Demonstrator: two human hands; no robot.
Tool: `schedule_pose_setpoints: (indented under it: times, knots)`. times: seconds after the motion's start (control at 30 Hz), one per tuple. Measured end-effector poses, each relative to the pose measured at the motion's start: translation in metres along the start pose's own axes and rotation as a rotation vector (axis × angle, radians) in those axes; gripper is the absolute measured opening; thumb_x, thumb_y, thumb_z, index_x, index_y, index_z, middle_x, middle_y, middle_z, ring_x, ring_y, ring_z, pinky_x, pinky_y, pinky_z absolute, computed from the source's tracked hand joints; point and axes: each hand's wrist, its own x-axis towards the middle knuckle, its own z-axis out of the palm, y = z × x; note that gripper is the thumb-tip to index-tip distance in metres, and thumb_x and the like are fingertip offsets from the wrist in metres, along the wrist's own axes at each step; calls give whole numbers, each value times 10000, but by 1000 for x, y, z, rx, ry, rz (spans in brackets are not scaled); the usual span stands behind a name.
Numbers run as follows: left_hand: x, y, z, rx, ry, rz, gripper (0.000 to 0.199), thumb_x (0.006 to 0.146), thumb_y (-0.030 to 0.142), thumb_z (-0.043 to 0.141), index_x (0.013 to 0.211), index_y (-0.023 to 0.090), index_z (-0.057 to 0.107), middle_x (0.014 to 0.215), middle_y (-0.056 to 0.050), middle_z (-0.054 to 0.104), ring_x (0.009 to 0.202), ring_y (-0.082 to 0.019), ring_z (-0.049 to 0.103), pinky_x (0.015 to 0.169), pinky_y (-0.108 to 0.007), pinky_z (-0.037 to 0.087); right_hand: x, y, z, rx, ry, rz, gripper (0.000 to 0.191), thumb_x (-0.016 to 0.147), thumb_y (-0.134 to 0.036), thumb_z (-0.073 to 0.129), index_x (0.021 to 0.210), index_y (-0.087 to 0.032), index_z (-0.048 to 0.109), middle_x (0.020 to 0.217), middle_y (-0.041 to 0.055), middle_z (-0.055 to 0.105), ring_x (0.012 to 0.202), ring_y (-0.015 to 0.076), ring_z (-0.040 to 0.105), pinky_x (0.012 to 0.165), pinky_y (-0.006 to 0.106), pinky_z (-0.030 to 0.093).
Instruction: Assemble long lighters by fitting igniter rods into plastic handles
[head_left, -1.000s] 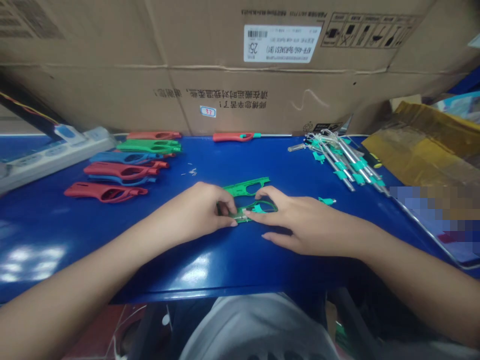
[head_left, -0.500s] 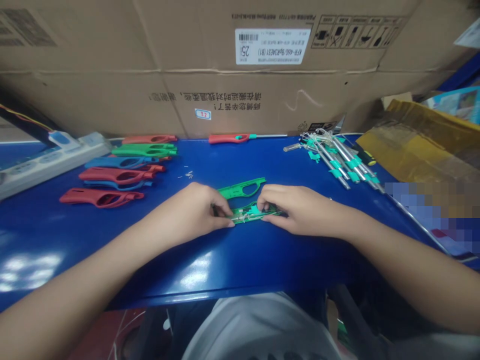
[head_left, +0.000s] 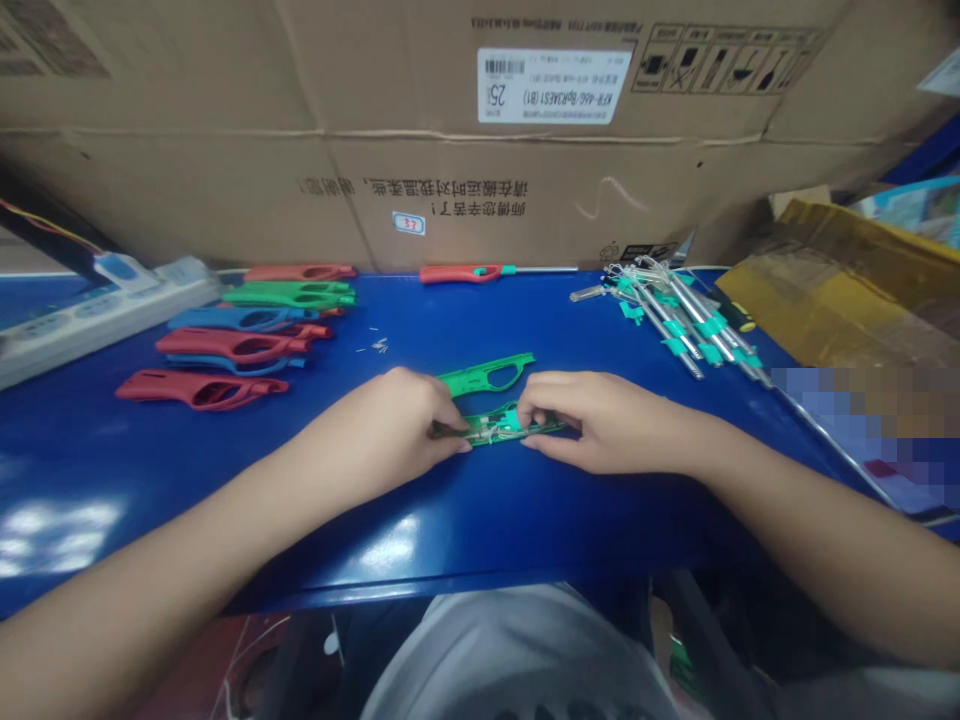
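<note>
On the blue table, an open green lighter shell half (head_left: 491,437) lies with its inner parts showing, among them pale wires and a turquoise trigger piece (head_left: 510,417). My left hand (head_left: 412,420) pinches its left end between thumb and fingers. At the other end my right hand (head_left: 577,415) is closed on the shell beside the turquoise piece, fingers curled. Both ends of the shell are partly hidden by my fingers. Just behind it rests a second green shell half (head_left: 480,379), touched by neither grip as far as I can see.
Red, green and blue lighter shells (head_left: 225,347) lie at left, near a white power strip (head_left: 112,310). An assembled red lighter (head_left: 461,274) lies at the back. Metal rods with turquoise parts (head_left: 679,315) are piled right, by a yellow-taped box (head_left: 862,290). Small pins (head_left: 379,345) lie behind my left hand.
Both hands keep hold of the green shell with only slight finger movement. The whole view has shifted a little; the objects on the table stay where they were.
</note>
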Motion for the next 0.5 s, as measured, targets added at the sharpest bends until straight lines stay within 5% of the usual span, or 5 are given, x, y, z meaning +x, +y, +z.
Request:
schedule_pose_setpoints:
  times: [0.3, 0.5]
  knots:
    - [-2, 4, -2, 35, -6, 49, 155, 890, 213, 688, 937, 237, 834, 840, -38, 765, 735, -180, 697, 673, -269, 501, 4, 4, 1, 69, 43, 83, 76, 891, -213, 701, 910, -191, 630, 843, -6, 628, 733, 125, 528, 654, 248, 362]
    - [-3, 5, -4, 32, 58, 46, 137, 888, 240, 693, 956, 205, 806, 845, -39, 747, 715, -173, 674, 629, -261, 478, 3, 8, -1, 107, 32, 20, 89, 919, -123, 603, 953, -186, 656, 912, 18, 641, 751, 125, 544, 677, 248, 408]
